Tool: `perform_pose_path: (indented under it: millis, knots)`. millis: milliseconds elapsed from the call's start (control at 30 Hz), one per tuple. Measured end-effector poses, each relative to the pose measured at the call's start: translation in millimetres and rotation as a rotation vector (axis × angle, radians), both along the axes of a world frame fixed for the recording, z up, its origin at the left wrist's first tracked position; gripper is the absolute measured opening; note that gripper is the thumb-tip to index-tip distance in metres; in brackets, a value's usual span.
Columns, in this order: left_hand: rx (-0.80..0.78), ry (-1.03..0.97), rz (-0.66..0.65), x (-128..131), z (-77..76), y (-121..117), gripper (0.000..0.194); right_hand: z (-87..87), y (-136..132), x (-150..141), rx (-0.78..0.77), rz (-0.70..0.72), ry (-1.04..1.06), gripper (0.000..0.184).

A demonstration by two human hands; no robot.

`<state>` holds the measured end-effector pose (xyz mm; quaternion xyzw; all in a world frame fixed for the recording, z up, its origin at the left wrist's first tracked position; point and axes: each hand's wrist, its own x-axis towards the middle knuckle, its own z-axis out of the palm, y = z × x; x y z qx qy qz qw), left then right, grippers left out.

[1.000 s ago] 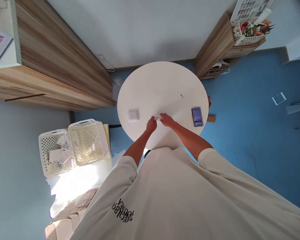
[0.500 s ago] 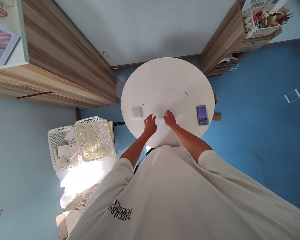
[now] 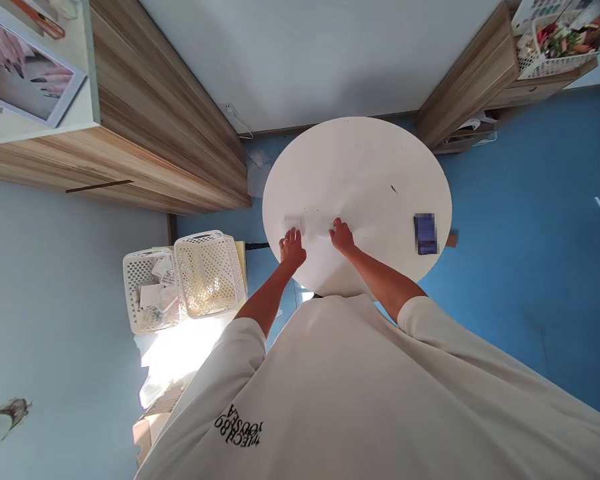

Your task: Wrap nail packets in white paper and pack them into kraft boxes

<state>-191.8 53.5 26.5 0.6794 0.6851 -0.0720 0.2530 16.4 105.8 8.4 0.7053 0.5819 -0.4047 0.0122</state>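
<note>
On the white oval table point(image 3: 350, 160) lies a small whitish square stack or pad point(image 3: 293, 223) at the near left. My left hand point(image 3: 293, 248) reaches over its near edge, fingers stretched forward and touching or just above it. My right hand point(image 3: 342, 236) is to the right of it, fingers curled together low over the tabletop. A faint, pale flat piece point(image 3: 324, 231) shows by its fingertips; its kind and whether it is gripped are hard to make out.
A blurred dark blue item point(image 3: 426, 233) lies at the table's right. Two white perforated baskets point(image 3: 207, 273) stand to the left, one holding papers and packets. A wooden cabinet point(image 3: 180, 100) rises at the left; another point(image 3: 465, 80) bears a flower basket point(image 3: 555, 63).
My left hand has moved left onto the near edge of the whitish square. My right hand stays nearly in place. The whole view has shifted slightly.
</note>
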Motion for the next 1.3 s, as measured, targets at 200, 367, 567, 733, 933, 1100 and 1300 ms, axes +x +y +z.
perform_pose_path:
  millis: [200,367,567,733,933,1100,1300]
  knots:
    - [0.000,-0.053,-0.043,-12.1,4.7,3.9,0.084,-6.1,10.8,-29.6,0.049,0.040,0.007,0.036]
    - [0.032,-0.051,-0.102,-19.3,-0.9,1.8,0.088,-8.0,13.3,-53.3,0.080,0.096,-0.013,0.032]
    - [0.018,-0.034,-0.157,-18.5,-6.3,-0.9,0.085,-2.9,6.8,-60.8,0.080,0.129,0.014,0.040]
    - [0.029,-0.022,-0.156,-13.9,0.0,0.2,0.086,7.7,-5.0,-48.4,0.028,0.215,-0.004,0.055]
    - [0.081,-0.025,-0.092,-7.7,9.6,-9.6,0.087,15.4,-30.9,-26.4,0.046,0.264,-0.046,0.063]
    - [0.088,-0.009,-0.024,6.7,19.8,-38.4,0.090,19.7,-57.8,3.1,0.064,0.275,-0.071,0.060]
    - [0.156,0.051,0.011,33.3,23.1,-93.9,0.090,27.4,-104.5,38.0,0.126,0.315,-0.071,0.055]
